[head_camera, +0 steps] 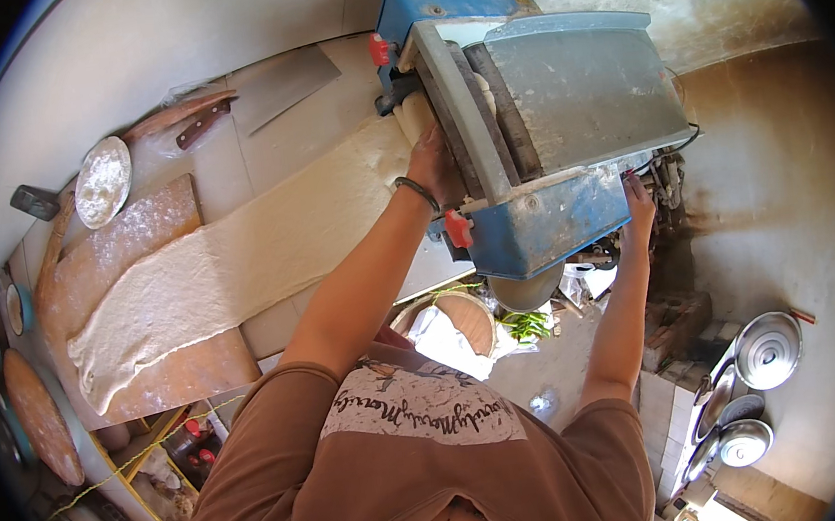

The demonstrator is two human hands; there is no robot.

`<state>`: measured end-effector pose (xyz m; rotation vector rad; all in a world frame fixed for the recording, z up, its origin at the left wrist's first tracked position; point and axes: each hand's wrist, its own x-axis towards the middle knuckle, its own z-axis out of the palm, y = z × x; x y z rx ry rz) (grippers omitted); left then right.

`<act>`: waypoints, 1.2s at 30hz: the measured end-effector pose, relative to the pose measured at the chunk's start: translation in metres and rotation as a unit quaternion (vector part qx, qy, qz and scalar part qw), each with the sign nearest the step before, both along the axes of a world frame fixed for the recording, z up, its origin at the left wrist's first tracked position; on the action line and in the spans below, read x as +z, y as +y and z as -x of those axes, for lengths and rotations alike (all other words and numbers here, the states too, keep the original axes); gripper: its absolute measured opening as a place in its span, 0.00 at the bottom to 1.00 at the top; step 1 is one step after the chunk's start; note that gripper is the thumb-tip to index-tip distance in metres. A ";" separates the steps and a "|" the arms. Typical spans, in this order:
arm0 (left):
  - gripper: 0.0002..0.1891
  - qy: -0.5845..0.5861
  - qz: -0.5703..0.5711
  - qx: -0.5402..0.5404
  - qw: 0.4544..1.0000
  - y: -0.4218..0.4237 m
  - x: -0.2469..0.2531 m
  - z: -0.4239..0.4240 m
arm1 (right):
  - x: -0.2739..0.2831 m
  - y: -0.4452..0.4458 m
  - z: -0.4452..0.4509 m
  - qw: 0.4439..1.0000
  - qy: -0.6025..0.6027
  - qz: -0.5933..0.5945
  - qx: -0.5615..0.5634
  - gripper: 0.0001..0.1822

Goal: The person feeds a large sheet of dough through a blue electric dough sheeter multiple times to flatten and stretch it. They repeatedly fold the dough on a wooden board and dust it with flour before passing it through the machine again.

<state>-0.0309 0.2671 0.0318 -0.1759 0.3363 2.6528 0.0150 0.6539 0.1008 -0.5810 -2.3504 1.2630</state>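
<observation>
A blue dough-rolling machine (550, 225) with a metal feed plate (589, 86) and red knobs stands before me. From its left side a long, wide sheet of dough (269, 207) stretches across the tiled counter and onto a floured wooden board (216, 363). My left hand (435, 168), with a dark bangle on the wrist, is at the machine's left side where the dough meets it; its fingers are partly hidden by the frame. My right hand (636, 202) is raised at the machine's right end, near its lower corner, and its fingertips are hard to make out.
A cleaver (295, 84), a plate of flour (103, 183) and a rolling pin (58, 242) lie along the wall. A round wooden board (42, 417) is at far left. Below the counter are a round wooden container (468, 316) and green peppers (528, 325). Metal lids (768, 351) stand at right.
</observation>
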 end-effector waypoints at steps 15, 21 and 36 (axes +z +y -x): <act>0.19 -0.062 0.100 0.030 0.993 0.025 -0.020 0.027 | 0.037 -0.016 0.008 0.992 -0.018 0.121 -0.014 0.07; 0.19 -0.063 0.077 -0.005 0.995 0.017 -0.046 0.038 | 0.020 0.002 0.006 0.987 -0.013 0.157 -0.017 0.15; 0.21 -0.126 0.224 0.101 0.961 -0.208 -0.016 -0.107 | -0.177 0.030 -0.210 0.947 -0.152 0.276 0.060 0.14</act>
